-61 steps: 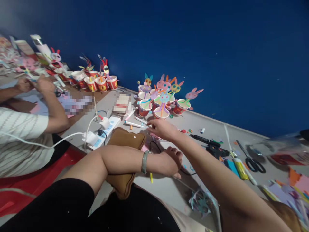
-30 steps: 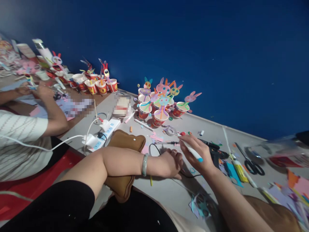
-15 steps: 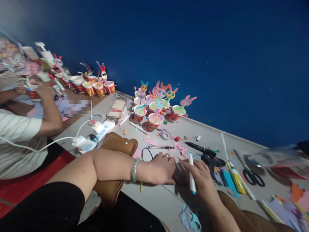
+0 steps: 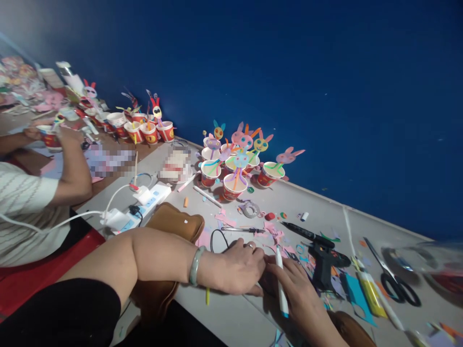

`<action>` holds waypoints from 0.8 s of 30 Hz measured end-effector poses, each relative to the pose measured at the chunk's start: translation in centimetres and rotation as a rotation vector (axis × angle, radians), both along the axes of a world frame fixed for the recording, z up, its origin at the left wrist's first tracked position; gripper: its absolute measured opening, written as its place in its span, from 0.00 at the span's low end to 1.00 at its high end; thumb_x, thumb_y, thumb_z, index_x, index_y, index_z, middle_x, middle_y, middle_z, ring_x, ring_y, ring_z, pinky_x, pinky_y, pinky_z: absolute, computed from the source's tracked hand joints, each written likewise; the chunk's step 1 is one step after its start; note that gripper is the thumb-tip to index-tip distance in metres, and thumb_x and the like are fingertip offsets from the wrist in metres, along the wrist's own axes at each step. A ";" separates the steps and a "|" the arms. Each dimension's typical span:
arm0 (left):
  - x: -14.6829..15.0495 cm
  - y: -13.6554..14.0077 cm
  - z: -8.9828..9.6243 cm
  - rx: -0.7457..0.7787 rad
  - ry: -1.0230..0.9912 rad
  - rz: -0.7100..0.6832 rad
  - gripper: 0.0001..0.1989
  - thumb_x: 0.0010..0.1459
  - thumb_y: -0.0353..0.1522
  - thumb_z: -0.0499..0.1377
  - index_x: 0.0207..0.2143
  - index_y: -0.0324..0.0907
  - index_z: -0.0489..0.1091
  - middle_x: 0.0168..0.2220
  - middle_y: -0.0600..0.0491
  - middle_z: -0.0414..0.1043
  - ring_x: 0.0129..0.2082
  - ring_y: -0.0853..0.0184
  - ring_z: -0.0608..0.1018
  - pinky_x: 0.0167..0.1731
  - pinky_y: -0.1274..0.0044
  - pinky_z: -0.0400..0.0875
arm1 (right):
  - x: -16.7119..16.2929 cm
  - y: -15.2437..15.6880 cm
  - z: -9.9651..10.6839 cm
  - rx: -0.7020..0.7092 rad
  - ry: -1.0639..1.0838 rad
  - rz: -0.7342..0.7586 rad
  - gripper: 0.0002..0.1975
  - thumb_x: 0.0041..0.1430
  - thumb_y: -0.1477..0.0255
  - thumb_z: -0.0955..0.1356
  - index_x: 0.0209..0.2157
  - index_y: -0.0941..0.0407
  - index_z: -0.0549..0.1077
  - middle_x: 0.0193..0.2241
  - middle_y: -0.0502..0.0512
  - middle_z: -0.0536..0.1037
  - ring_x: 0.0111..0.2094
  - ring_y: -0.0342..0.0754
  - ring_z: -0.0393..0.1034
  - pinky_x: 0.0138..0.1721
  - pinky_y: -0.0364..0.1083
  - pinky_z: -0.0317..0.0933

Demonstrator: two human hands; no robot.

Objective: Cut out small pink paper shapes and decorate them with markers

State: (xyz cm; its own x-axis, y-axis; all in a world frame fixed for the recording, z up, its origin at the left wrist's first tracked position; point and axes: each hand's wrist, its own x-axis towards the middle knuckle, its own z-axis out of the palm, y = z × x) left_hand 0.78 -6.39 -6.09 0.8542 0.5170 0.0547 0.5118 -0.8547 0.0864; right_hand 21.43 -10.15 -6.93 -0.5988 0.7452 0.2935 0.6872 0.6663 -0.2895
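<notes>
Clock positions are read about the two hands, low over the grey surface (image 4: 226,320). The right hand (image 4: 294,289) grips a white marker (image 4: 281,284) along its thumb side, blue end toward six o'clock. The left hand (image 4: 238,265) lies palm down with its fingers curled; whether it holds anything cannot be told. The fingertips of both hands come close together, their contact unclear.

At eleven to twelve o'clock stands a cluster of red-and-white paper cups, upright, each with a pale interior. The front cup (image 4: 234,193) bears a light-blue paper rabbit (image 4: 240,159) on purple and orange strips. At twelve, the outermost cup (image 4: 266,181) contains green strips carrying a pink rabbit head (image 4: 287,155). The left-hand cup (image 4: 209,180) has coloured strips inside.

At ten to eleven o'clock, a second row includes a cup with a yellow strip (image 4: 132,133), a cup with an orange strip (image 4: 148,136), and a cup beside a red-eared figure (image 4: 156,112). A nested cup stack (image 4: 116,123) stands behind. At ten, a co-worker's hands hold another cup (image 4: 50,140), a small coloured figure at its rim.
</notes>
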 end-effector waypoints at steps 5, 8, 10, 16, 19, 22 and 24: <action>-0.1 0.1 0.4 -0.031 0.019 0.003 0.31 0.61 0.53 0.52 0.47 0.33 0.70 0.44 0.42 0.66 0.41 0.56 0.69 0.38 0.65 0.65 | -0.7 -0.1 1.2 -0.058 -0.030 -0.023 0.09 0.59 0.79 0.64 0.39 0.55 0.70 0.34 0.58 0.77 0.39 0.53 0.69 0.38 0.51 0.64; -0.2 0.2 0.9 -0.060 0.052 -0.003 0.30 0.61 0.52 0.52 0.48 0.33 0.70 0.45 0.41 0.66 0.42 0.56 0.69 0.39 0.64 0.65 | -0.9 -0.2 1.7 -0.106 -0.048 -0.049 0.07 0.58 0.79 0.63 0.36 0.55 0.70 0.32 0.57 0.75 0.37 0.53 0.69 0.36 0.50 0.64; -0.2 0.2 1.2 -0.077 0.077 -0.010 0.30 0.61 0.52 0.52 0.48 0.33 0.70 0.45 0.41 0.66 0.42 0.55 0.70 0.39 0.64 0.66 | -0.9 -0.3 1.9 -0.130 -0.053 -0.067 0.07 0.59 0.79 0.62 0.34 0.54 0.69 0.30 0.57 0.74 0.35 0.52 0.69 0.35 0.49 0.64; -0.5 0.2 1.7 -0.074 0.082 -0.027 0.29 0.62 0.51 0.52 0.47 0.34 0.70 0.45 0.42 0.66 0.41 0.57 0.70 0.39 0.65 0.66 | -0.8 -0.5 2.0 -0.188 -0.041 -0.083 0.11 0.59 0.80 0.61 0.38 0.55 0.72 0.32 0.58 0.76 0.36 0.52 0.70 0.35 0.48 0.66; -0.7 0.2 2.2 -0.067 0.099 -0.039 0.27 0.63 0.49 0.52 0.47 0.33 0.70 0.44 0.42 0.66 0.42 0.56 0.70 0.39 0.65 0.66 | -0.8 -0.6 1.9 -0.194 -0.048 -0.089 0.14 0.59 0.81 0.61 0.41 0.54 0.73 0.32 0.58 0.76 0.40 0.53 0.71 0.38 0.48 0.67; -0.8 0.1 2.5 -0.045 0.089 -0.041 0.28 0.62 0.49 0.53 0.47 0.31 0.69 0.44 0.42 0.66 0.42 0.56 0.70 0.38 0.66 0.66 | -0.8 -0.6 1.9 -0.190 -0.036 -0.095 0.12 0.57 0.81 0.62 0.37 0.54 0.73 0.33 0.58 0.77 0.40 0.52 0.71 0.37 0.48 0.67; -0.8 0.1 2.5 -0.045 0.084 -0.034 0.29 0.62 0.49 0.54 0.48 0.31 0.68 0.44 0.43 0.67 0.42 0.56 0.70 0.38 0.66 0.66 | -0.6 -0.5 1.8 -0.176 -0.025 -0.089 0.11 0.56 0.81 0.62 0.36 0.54 0.72 0.35 0.58 0.77 0.40 0.52 0.71 0.37 0.48 0.67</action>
State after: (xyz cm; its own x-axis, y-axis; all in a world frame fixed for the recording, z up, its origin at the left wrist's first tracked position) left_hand 0.00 -6.26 -3.62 0.8721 0.4876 -0.0406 0.4893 -0.8681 0.0834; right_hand 20.78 -10.67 -5.15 -0.5337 0.8339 0.1405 0.7494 0.5434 -0.3783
